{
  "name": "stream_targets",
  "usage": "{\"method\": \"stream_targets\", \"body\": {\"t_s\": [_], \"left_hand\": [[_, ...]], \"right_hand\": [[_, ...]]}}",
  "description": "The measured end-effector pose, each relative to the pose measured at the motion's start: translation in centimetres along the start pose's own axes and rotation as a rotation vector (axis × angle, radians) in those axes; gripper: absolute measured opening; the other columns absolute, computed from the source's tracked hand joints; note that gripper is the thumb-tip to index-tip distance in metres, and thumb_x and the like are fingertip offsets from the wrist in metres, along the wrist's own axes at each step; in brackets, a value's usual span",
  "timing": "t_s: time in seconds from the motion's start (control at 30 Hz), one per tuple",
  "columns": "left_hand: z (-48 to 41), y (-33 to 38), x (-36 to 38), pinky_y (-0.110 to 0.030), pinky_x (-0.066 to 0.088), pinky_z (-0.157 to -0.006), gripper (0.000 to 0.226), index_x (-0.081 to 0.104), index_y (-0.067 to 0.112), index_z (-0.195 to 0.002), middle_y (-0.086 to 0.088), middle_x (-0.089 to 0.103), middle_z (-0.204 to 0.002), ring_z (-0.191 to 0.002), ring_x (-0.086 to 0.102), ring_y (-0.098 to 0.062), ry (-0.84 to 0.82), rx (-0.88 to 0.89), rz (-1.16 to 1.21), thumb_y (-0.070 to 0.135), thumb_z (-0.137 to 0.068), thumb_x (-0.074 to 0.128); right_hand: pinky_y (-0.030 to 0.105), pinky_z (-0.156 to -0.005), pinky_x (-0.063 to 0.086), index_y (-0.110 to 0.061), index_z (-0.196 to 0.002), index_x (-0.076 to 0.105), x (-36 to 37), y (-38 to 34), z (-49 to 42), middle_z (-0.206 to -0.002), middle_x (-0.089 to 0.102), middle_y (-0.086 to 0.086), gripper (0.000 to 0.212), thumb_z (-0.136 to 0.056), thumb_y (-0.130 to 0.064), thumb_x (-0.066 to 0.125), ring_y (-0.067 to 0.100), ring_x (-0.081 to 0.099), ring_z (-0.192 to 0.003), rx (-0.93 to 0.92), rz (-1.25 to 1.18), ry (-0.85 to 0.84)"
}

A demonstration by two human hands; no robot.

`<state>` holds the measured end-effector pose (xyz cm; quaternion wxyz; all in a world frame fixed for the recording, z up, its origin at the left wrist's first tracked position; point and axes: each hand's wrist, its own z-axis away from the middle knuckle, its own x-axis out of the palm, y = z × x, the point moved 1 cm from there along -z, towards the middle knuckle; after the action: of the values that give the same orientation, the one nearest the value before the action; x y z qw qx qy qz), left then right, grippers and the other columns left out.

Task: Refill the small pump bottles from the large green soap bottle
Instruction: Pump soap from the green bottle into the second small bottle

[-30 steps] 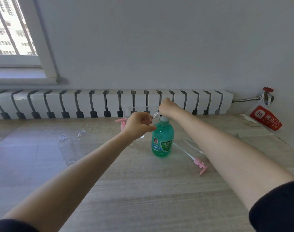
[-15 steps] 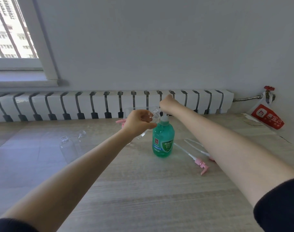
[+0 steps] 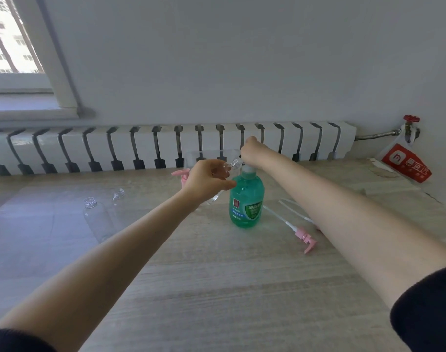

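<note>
Pale wood-grain tabletop (image 3: pixel 216 288), white radiator (image 3: pixel 140 148) along the grey wall behind. All positions are referenced to the large green soap bottle (image 3: pixel 246 199), which stands upright at mid-table.

Left hand (image 3: pixel 209 180): just left of the green bottle at its shoulder height. Fingers and thumb are wrapped round a small clear bottle (image 3: pixel 229 166). It is tilted, with its open threaded neck pointing up and right to sit beside the green bottle's top. Judgement: it is angled this way so the mouth sits under the spout to catch soap.

Right hand (image 3: pixel 252 152): directly over the green bottle's top, covering the pump. Its fingers face away from the camera, so I cannot tell whether they curl round the pump or press flat. Judgement: positioned to push down.

Two more uncapped clear bottles (image 3: pixel 96 217) are well left of the green bottle, probably waiting their turn. A pink pump (image 3: pixel 304 237) with its dip tube lies on the table just right of it. Judgement: it is set aside so the necks stay open for filling.

No soap is visible in the held bottle, so filling appears barely begun.
</note>
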<state>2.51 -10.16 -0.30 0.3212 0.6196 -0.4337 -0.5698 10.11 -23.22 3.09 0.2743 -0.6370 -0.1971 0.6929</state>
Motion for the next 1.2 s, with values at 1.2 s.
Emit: {"method": "stream_targets", "body": {"t_s": [1.2], "left_hand": [[0.0,0.1,0.0,-0.035,0.055,-0.088,0.042,0.063,0.005,-0.114,-0.004,0.068,-0.096,-0.088,0.065,-0.015,0.028,0.020,0.013,0.007,-0.074,0.077]], "right_hand": [[0.038,-0.101,0.039,-0.005,-0.150,0.007,-1.0,-1.1,2.2,-0.147,0.028,0.021,0.063,-0.096,-0.006,0.039,0.033,0.041,-0.128,0.022,0.041,0.070]]}}
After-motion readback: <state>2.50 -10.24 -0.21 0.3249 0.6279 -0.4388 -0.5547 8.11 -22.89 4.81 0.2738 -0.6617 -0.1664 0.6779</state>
